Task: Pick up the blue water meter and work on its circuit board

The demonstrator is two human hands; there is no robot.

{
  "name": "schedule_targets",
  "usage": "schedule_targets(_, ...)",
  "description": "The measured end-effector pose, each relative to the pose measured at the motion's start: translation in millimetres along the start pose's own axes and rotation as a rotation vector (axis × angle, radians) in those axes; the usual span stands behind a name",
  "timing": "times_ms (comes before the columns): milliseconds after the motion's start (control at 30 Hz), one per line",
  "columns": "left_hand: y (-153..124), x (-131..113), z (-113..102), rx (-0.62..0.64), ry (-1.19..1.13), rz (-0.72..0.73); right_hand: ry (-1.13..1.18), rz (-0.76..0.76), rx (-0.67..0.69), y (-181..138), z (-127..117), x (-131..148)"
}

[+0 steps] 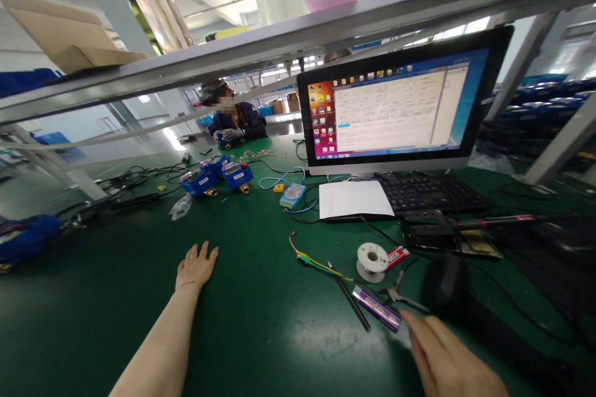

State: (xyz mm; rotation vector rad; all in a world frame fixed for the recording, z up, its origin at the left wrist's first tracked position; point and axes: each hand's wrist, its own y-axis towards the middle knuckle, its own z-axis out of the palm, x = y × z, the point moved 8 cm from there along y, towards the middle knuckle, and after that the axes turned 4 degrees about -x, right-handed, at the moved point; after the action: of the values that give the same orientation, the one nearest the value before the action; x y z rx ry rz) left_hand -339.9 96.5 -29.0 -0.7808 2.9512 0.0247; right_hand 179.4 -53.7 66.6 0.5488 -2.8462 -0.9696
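Head view. Workshop interior; green tabletop [261, 335] under a metal shelf rail [298, 43], bright ceiling lights beyond.

- Left hand [196, 267]: laid flat, palm down, fingers spread and open on bare tabletop, holding nothing, well apart from any item.
- Right hand [447, 360]: lower right, fingers extended and open, nothing gripped; fingertips just beside the near end of the purple pen-shaped tool [377, 309], contact not clear.
- Purple pen-shaped tool: lying flat, slanted, right of centre, between a thin black probe [349, 298] and small pliers [404, 299].
- Solder spool [371, 260]: white, just behind the tool.
- Yellow and green wire [311, 258]: left of the spool.
- Monitor [395, 105]: lit, window open; keyboard [433, 193] and white paper sheet [354, 198] in front.
- Blue meter units [218, 175]: far left of centre, with brass fittings.
- Co-worker [233, 121]: seated at the far end, gloved hands on a blue part.

Handling note, as a judgement: best pinched near the tool's middle, lifted straight up, clear of pliers and probe alongside; left hand kept planted for steadiness.
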Motion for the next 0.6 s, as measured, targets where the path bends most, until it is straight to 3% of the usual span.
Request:
schedule_targets(133,1,1,1,0.007,0.002,0.003,0.019,0.214,-0.125,52,-26,-41)
schedule_targets(233,2,3,2,0.006,0.002,0.009,0.044,0.292,-0.165,79,-18,-60)
schedule_targets(433,5,6,6,0.010,0.011,0.003,-0.083,0.328,0.326,93,61,-83)
schedule_targets(600,7,9,7,0.020,0.018,-0.001,-0.090,0.273,0.412,87,74,-79)
